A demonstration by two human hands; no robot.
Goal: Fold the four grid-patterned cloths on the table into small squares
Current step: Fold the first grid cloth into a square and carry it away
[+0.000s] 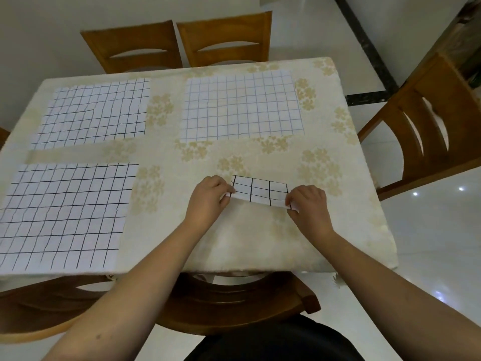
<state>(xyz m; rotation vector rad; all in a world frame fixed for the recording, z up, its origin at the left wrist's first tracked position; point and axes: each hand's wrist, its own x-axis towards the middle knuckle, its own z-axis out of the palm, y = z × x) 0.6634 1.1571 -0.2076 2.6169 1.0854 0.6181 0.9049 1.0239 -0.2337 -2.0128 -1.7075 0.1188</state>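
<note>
Floral table (pixel 260 243), both hands pinching folded cloth (pixel 260 191)

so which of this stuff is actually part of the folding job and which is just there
Part of the job:
small folded black-grid white cloth, pinched by left hand and right hand
three flat white grid cloths: far left, far right, near left

Just there:
cream floral tablecloth
brown wooden chairs

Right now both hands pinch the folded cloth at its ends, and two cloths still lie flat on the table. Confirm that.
Wrong count. The head view shows three cloths lying flat: far left, far right and near left. The rest holds: left hand and right hand pinch the folded cloth at its ends.
</note>
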